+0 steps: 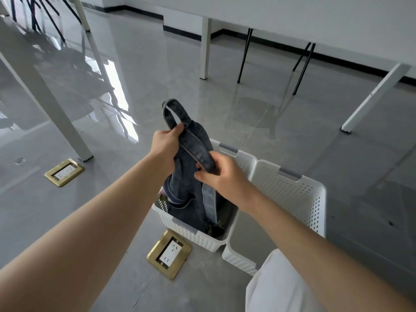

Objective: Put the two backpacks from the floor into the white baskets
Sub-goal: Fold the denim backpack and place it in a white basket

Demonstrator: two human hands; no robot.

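A dark denim backpack stands with its lower part inside the left white basket. Its padded shoulder straps stick up above the rim. My left hand is closed on a strap near the top loop. My right hand pinches the same strap lower down, above the basket. The right white basket stands touching the left one and shows only bare floor through its inside. A second backpack is not in view.
Two brass floor sockets sit in the grey tiles, one just in front of the left basket. White table legs and black chair legs stand around. My white trouser leg is at the bottom right.
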